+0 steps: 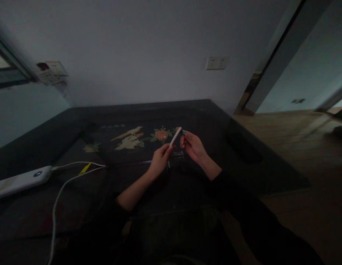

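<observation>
Filing step: left hand [159,160] fingers clamped on white nail file [175,137], tip at right hand [193,146] w/ fingers curled together; next needs steady strokes.

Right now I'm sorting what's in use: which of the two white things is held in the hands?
The slim white stick, pinched by the left hand and touched at its tip by the right hand. The white power bank lies untouched at the table's left edge.

White slim stick [175,137]: you are holding it tilted, lower end toward you, upper end leaning away to the right, above the dark desk. Small teal-tipped piece [183,132]: it is sitting just beside the stick's upper end; whether touching is too dim to tell.
</observation>
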Demonstrator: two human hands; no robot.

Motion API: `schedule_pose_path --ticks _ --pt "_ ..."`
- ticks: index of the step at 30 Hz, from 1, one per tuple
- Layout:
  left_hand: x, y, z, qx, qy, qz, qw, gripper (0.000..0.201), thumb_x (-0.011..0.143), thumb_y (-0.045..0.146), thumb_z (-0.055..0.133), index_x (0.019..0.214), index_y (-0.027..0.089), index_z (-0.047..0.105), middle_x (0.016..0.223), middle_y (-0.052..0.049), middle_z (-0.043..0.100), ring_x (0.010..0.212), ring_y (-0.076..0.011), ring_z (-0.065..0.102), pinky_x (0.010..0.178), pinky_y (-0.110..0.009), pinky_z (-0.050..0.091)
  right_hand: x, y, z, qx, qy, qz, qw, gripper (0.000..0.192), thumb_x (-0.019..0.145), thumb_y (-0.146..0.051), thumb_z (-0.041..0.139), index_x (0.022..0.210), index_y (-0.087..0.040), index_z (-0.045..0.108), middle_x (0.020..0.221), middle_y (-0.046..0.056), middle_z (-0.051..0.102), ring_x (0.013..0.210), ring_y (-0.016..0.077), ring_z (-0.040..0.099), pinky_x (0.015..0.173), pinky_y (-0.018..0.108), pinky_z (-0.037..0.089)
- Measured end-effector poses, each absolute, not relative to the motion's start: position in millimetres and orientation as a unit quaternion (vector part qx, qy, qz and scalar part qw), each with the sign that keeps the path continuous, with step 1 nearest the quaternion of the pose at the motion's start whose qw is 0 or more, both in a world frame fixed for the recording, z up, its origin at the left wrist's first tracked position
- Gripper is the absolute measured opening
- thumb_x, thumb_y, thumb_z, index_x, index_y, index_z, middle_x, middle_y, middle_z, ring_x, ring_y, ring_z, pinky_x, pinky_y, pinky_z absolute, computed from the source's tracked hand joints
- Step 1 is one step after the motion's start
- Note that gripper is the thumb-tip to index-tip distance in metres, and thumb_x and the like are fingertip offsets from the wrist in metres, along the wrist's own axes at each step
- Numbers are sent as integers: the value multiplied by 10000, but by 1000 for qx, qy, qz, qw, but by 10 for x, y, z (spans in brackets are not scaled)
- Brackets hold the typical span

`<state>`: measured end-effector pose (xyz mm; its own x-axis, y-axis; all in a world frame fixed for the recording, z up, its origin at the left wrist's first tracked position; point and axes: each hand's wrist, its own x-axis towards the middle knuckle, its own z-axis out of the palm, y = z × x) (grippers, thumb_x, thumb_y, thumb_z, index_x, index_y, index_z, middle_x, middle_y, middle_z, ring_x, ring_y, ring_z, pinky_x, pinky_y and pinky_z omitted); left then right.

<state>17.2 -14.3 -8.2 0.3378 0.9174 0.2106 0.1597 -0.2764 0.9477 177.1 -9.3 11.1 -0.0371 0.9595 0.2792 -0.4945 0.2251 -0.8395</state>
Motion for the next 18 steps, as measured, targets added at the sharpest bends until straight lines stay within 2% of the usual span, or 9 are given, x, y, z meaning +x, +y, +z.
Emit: schedule_pose_path --ticks 6,11,18 --pt "170 -133 -80 679 402 421 447 330 861 437 458 945 151 601 545 54 368 484 -80 338 461 -194 239 1772 -78 97 -276 -445 556 646 329 695 -479 710 801 -180 624 590 -27 544 511 87 445 478 237 362" --pt "203 -183 -92 700 394 411 431 301 881 417 432 920 157 579 565 55 364 509 -80 340 481 -194 254 1765 -58 74 -272 -438 560 649 386 671 -473 733 901 -174 653 586 -35 528 503 81 425 471 229 347" --pt "230 -251 -59 725 382 390 420 304 892 402 407 925 155 581 586 45 399 541 -90 368 509 -199 285 1770 -56 65 -273 -435 550 659 374 726 -425 699 994 -166 661 589 -43 496 516 78 421 476 224 354"
